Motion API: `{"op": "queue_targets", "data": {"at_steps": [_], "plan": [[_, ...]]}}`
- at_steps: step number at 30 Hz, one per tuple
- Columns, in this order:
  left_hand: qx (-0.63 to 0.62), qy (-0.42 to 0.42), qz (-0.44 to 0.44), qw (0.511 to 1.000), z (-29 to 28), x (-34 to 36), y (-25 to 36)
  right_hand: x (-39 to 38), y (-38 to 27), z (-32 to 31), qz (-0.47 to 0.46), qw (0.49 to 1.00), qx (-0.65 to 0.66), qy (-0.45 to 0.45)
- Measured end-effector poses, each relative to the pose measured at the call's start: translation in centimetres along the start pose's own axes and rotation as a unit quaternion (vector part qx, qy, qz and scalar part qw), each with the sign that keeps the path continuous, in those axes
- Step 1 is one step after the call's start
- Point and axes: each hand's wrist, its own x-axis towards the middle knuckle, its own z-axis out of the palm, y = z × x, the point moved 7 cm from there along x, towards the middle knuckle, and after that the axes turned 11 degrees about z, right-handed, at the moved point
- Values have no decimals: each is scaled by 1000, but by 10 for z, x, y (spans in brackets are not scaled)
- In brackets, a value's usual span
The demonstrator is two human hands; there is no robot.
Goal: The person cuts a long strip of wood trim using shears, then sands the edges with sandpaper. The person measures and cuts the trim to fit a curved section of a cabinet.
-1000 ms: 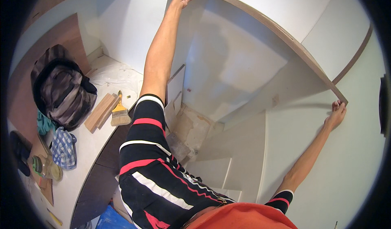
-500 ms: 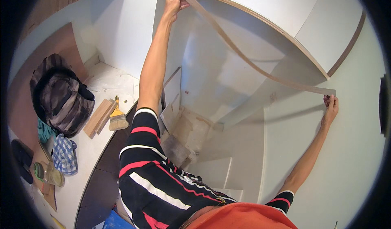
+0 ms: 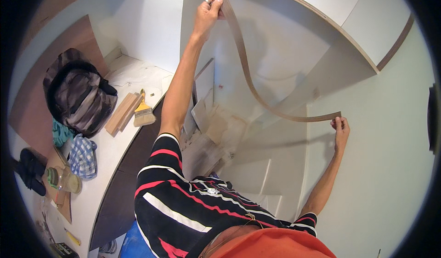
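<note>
A thin, bendy brown edge-banding strip (image 3: pixel 246 72) hangs in a sagging curve between my two hands. My left hand (image 3: pixel 208 18) pinches it just below its upper end, with a ring on one finger. At the other end my right hand (image 3: pixel 341 131) holds the strip between thumb and fingertips, close to the pale wall. Beyond the strip, a white curved shelf panel (image 3: pixel 363 26) has a bare, layered front edge (image 3: pixel 324 18). The strip is apart from that edge.
On the white counter (image 3: pixel 110 166) at left lie a dark backpack (image 3: pixel 80 97), wood pieces (image 3: pixel 123 113), a yellow-handled paintbrush (image 3: pixel 144 113), a checked cloth (image 3: pixel 83 156) and a clear jar (image 3: pixel 69 181). Loose boards (image 3: pixel 202 92) lean in the corner below.
Both hands have come down from the shelf edge, the right also moving left. They are closer together, and the strip sags more deeply. The whole view has shifted slightly.
</note>
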Motion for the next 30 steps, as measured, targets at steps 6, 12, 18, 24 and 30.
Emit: {"op": "queue_targets", "data": {"at_steps": [6,12,18,24,30], "plan": [[-5,-1,-18,1000,-2,-65,50,-66,46,12,51,995,15,-88],[60,-9,-34,998,-13,-129,121,-145,92,36,122,983,-6,-137],[166,90,-52,981,-22,-220,195,-224,147,68,185,932,-117,-288],[106,174,59,977,-31,-253,265,-266,197,78,264,876,-162,-369],[42,186,32,981,-46,-269,341,-316,199,139,265,862,-98,-422]]}}
